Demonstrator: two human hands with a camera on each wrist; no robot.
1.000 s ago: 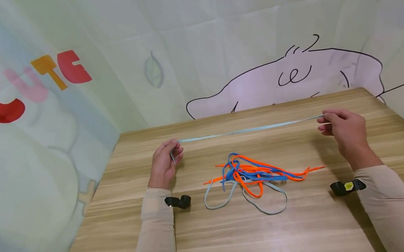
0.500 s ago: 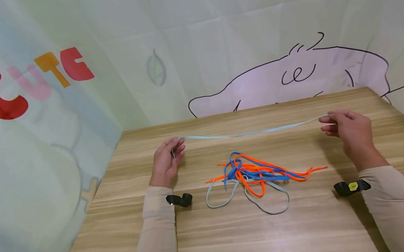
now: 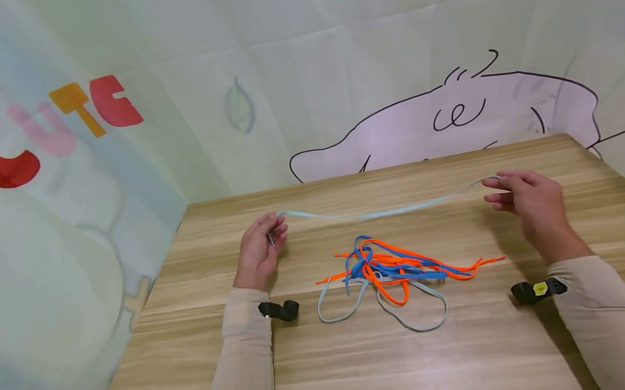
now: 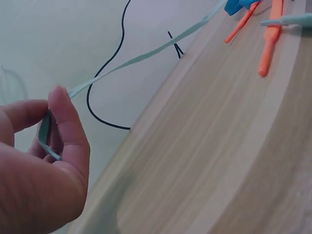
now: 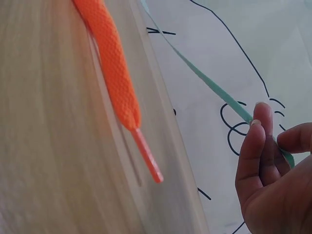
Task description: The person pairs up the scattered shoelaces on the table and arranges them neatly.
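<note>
A pale blue-green shoelace (image 3: 403, 210) stretches between my two hands above the far part of the table, sagging a little in the middle. My left hand (image 3: 258, 248) pinches it between thumb and fingers, and a short end hangs inside the palm, as the left wrist view shows. At the other side my right hand (image 3: 534, 207) pinches the lace near its other end; a bit of it shows behind the fingers in the right wrist view. Nearer me, a tangled pile of orange shoelaces (image 3: 399, 293), blue shoelaces (image 3: 359, 269) and a grey-blue shoelace (image 3: 445, 308) lies between the arms.
The pile rests on a wood-grain table (image 3: 368, 366). A printed cloth (image 3: 192, 67) with letters and line drawings hangs behind and to the left of it. Small black cameras (image 3: 280, 310) are strapped to both wrists.
The lace between my hands was nearly straight and has slackened into a sag. My hands have come slightly closer together. The pile on the table has stayed as it was.
</note>
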